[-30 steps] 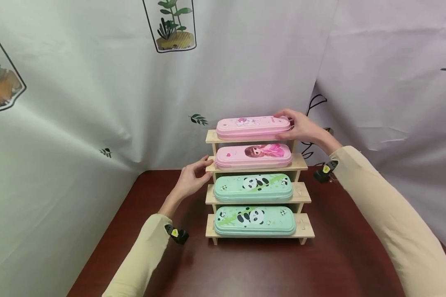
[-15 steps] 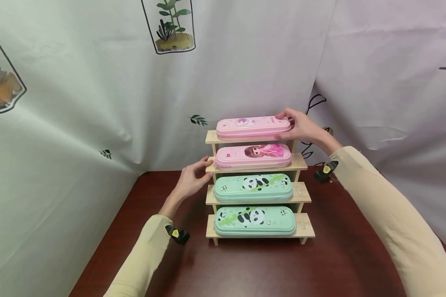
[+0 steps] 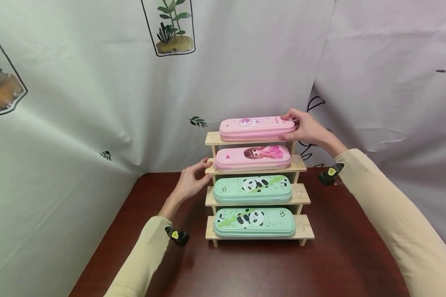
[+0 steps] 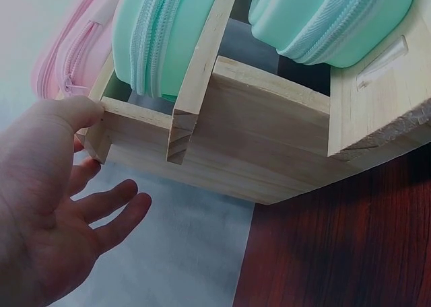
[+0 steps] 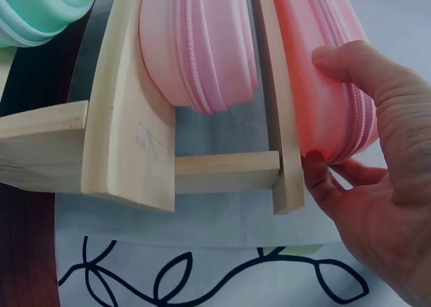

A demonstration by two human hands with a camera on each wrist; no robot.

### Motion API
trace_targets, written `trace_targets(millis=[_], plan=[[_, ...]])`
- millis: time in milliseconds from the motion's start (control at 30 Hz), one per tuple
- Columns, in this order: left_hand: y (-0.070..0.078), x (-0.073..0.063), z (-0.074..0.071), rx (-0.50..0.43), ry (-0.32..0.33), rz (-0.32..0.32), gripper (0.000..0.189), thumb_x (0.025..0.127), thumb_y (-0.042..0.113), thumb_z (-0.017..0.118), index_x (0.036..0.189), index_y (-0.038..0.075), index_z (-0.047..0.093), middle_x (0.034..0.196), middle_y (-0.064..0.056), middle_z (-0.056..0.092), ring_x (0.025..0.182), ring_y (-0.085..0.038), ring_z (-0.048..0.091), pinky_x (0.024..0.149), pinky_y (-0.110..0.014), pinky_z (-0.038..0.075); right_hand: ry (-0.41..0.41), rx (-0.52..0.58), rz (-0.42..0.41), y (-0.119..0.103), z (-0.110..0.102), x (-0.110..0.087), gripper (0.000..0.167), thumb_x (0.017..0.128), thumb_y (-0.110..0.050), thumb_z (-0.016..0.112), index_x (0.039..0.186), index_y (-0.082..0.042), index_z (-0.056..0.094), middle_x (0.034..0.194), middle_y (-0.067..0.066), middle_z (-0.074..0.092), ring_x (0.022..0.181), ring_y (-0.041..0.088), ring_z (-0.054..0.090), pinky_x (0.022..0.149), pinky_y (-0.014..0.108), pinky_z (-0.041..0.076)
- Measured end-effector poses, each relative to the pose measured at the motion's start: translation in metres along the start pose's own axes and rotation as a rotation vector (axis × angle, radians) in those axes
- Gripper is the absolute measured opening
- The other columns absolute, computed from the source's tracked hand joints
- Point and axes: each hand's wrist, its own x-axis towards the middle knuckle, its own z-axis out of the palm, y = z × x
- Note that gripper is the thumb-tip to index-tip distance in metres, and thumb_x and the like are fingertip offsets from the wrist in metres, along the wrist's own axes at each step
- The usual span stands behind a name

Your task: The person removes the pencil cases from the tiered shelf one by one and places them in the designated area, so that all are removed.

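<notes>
A stepped wooden rack (image 3: pixel 302 193) carries pencil cases, one per step. On the top step lies a pink pencil case with a rabbit (image 3: pixel 256 128), its right end gripped by my right hand (image 3: pixel 307 128). In the right wrist view, the thumb (image 5: pixel 357 61) presses its front and the fingers curl round its end. My left hand (image 3: pixel 190 180) pinches the left end of the step below, which bears a pink pencil case with a doll (image 3: pixel 233 156). Two green panda pencil cases (image 3: pixel 233 190) (image 3: pixel 271 225) occupy the lower steps.
The rack stands on a dark red wooden table (image 3: pixel 260 268). Right behind it hangs a pale cloth backdrop (image 3: pixel 245 74) with plant drawings, and another cloth side (image 3: pixel 52 173) borders the table at the left.
The rabbit pencil case has slid slightly to the right along the top step, together with my right hand. My left hand keeps its hold on the rack.
</notes>
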Motion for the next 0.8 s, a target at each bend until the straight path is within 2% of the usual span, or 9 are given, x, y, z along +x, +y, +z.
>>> trace_targets(millis=[233,567,800], plan=[[0.000,0.000,0.000,0.003,-0.001,0.003,0.044,0.094,0.015,0.070,0.136,0.006,0.063,0.151,-0.011,0.047,0.134,-0.033,0.048,0.105,-0.049,0.041,0.044,-0.029,-0.021,0.003,-0.006,-0.007,0.047,0.081,-0.012,0.082,0.119,0.000,0.057,0.123,0.021,0.059,0.098,0.030,0.056,0.074,0.022,0.042],[0.001,-0.001,-0.001,0.002,0.005,-0.009,0.043,0.094,0.015,0.069,0.136,0.007,0.063,0.152,-0.009,0.046,0.136,-0.032,0.045,0.107,-0.050,0.038,0.092,-0.059,-0.047,0.009,-0.021,-0.017,0.046,0.079,-0.008,0.082,0.117,0.001,0.058,0.115,0.022,0.060,0.091,0.028,0.054,0.070,0.019,0.041],[0.000,-0.001,0.000,0.002,0.004,0.008,0.044,0.094,0.013,0.070,0.136,0.005,0.062,0.152,-0.011,0.046,0.134,-0.034,0.048,0.104,-0.048,0.042,0.128,-0.031,-0.044,0.017,-0.031,-0.030,0.045,0.077,-0.003,0.083,0.114,0.003,0.059,0.120,0.025,0.061,0.084,0.011,0.058,0.068,0.014,0.045]])
